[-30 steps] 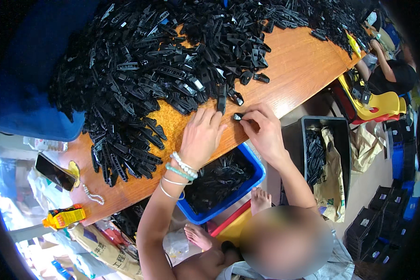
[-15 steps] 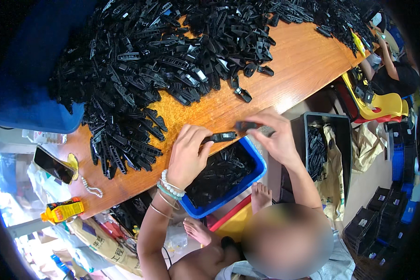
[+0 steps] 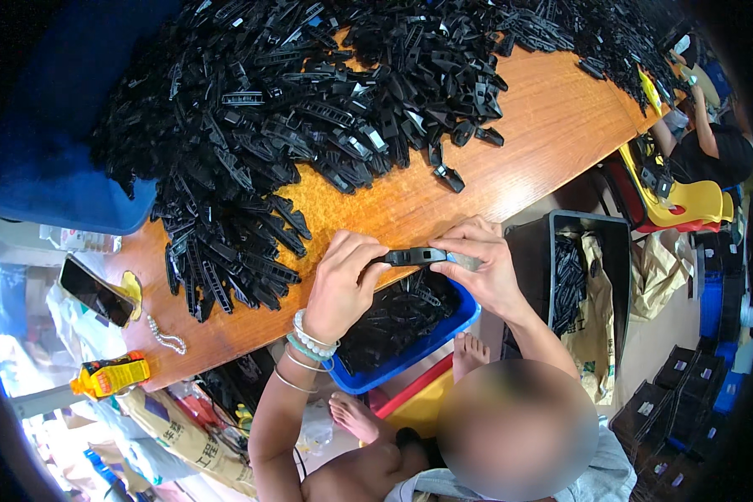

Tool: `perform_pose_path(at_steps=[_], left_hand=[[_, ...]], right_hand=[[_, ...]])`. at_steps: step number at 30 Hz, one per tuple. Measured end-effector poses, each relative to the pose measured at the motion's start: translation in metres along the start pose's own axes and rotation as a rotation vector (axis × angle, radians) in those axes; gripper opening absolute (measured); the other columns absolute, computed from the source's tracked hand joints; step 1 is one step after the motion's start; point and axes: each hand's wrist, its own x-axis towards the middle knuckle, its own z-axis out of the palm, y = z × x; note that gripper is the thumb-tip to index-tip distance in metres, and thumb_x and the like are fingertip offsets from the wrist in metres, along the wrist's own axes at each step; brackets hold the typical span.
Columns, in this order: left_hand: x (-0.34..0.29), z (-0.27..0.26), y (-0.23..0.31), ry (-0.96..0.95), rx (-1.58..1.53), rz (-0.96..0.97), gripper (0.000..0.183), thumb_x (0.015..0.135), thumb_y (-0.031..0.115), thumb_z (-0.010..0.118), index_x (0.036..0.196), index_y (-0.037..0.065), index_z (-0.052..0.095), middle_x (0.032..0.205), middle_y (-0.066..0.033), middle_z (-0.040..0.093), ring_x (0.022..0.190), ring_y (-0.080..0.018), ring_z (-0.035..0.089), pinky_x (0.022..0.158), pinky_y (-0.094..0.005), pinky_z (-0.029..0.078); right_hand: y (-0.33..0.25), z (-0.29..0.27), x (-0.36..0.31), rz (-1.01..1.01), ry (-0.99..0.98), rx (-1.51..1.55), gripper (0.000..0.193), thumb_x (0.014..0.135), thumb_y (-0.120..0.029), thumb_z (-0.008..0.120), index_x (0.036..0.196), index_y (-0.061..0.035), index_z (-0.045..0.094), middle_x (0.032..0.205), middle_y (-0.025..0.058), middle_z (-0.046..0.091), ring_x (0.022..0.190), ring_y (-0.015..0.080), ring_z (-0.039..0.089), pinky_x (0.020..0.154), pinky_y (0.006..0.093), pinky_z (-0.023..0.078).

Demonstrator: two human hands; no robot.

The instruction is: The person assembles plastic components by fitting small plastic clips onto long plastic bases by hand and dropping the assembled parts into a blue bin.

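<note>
Both forearms are bare, with no sleeves in view. The left hand (image 3: 343, 280) has a stack of bracelets at its wrist: white beads, a teal band and thin silver bangles. The right hand (image 3: 485, 263) wears nothing. Both feet are bare.

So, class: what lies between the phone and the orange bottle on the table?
In the head view, a white bead string lies between the phone and the bottle.

one head-worn fisheye view looks steeply down from close above the bench (image 3: 510, 159) edge, edges bending outward
</note>
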Motion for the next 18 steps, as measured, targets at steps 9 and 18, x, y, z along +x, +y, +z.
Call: perform_pose_path(at_steps=[9,18], left_hand=[[0.002,0.006,-0.001,-0.016,-0.058,0.022,0.016,0.075,-0.005,0.071,0.091,-0.004,0.065,0.089,-0.0148,0.063,0.087,-0.0334,0.059,0.077,-0.0398,0.05],[0.024,-0.014,-0.014,-0.125,0.039,0.075,0.02,0.079,0.004,0.072,0.096,-0.004,0.066,0.094,-0.0148,0.065,0.088,-0.0331,0.061,0.082,-0.039,0.05]], right_hand=[[-0.017,0.008,0.004,-0.031,-0.037,-0.159,0.028,0.071,-0.012,0.078,0.099,-0.009,0.076,0.096,0.0014,0.062,0.095,0.0203,0.053,0.088,0.037,0.03],[-0.021,-0.003,0.006,-0.128,-0.19,-0.163,0.032,0.073,-0.011,0.077,0.104,-0.009,0.074,0.105,0.0049,0.061,0.105,0.0233,0.054,0.092,0.0386,0.037]])
